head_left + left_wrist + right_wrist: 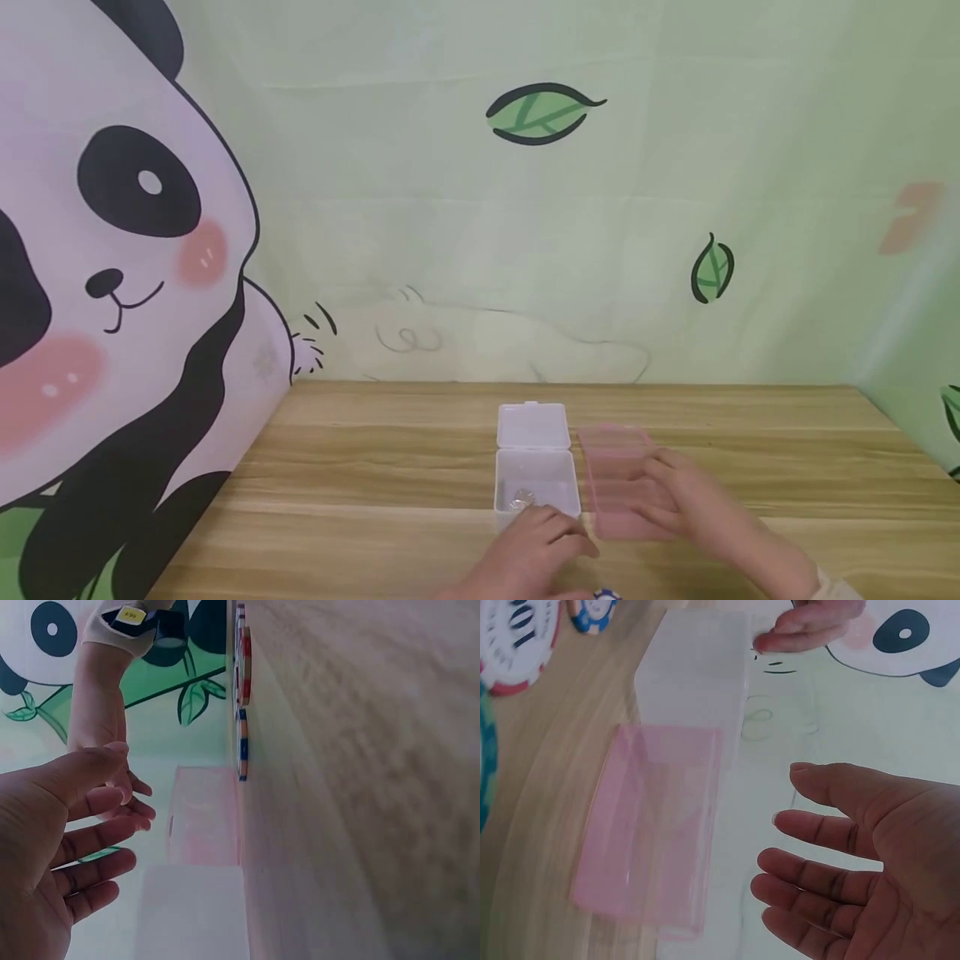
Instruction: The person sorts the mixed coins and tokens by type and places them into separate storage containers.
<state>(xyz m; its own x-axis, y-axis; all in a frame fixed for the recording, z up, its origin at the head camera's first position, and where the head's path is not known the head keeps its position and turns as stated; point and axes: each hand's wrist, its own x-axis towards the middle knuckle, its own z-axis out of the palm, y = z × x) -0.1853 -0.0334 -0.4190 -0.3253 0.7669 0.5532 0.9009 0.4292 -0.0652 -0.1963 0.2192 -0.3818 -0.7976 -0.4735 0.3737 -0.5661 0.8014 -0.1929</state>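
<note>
A white box (536, 471) stands on the table with its lid (532, 425) folded back; something clear and shiny (522, 500) lies inside. My left hand (531, 546) hovers at the box's near side, fingers loosely bent; in the left wrist view the left hand (56, 832) holds nothing. To the right of the white box is a see-through pink box (609, 471). My right hand (693, 504) is over its right side; in the right wrist view the right hand (870, 862) has relaxed, spread fingers and stands apart from the pink box (652, 832).
A blue-and-white poker chip (606, 594) shows at the head view's bottom edge. The right wrist view has a red-edged white chip (517, 641) and a teal-edged chip (486, 761) on the table. A panda-print cloth (450, 208) hangs behind the wooden table (375, 467).
</note>
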